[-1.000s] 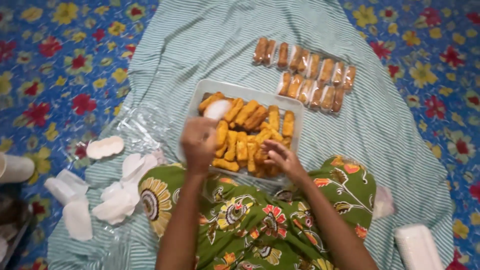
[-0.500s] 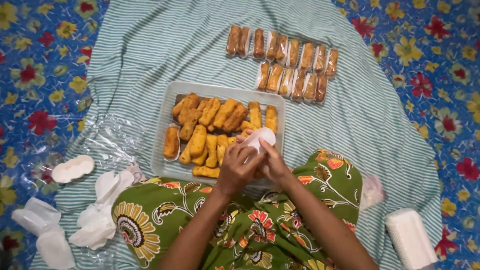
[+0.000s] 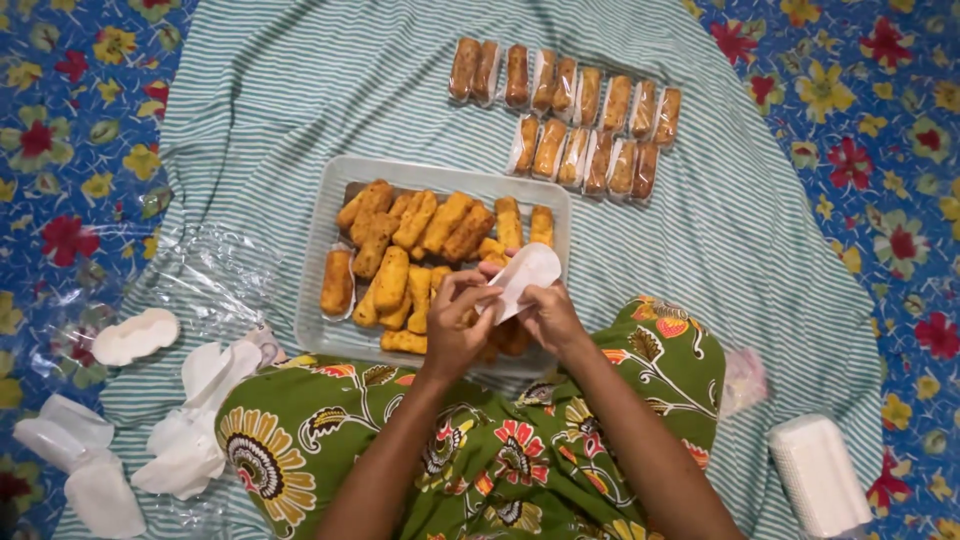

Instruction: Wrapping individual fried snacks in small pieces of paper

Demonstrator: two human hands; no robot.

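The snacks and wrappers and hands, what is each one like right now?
Left hand: pinching the white wrapper.
Right hand: pinching the same wrapper.
White wrapper: empty, held over the tray.
Tray: holds unwrapped fried sticks.
Wrapped sticks: two rows on the striped cloth.
Spare wrappers: loose, empty.

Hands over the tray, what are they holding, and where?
Both the left hand and right hand pinch a small white wrapper by its lower edge.

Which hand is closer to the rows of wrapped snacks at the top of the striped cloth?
The right hand. It sits below the wrapped snacks, over the tray's near right part, holding the small white bag. The left hand is beside it, further left, also gripping the bag.
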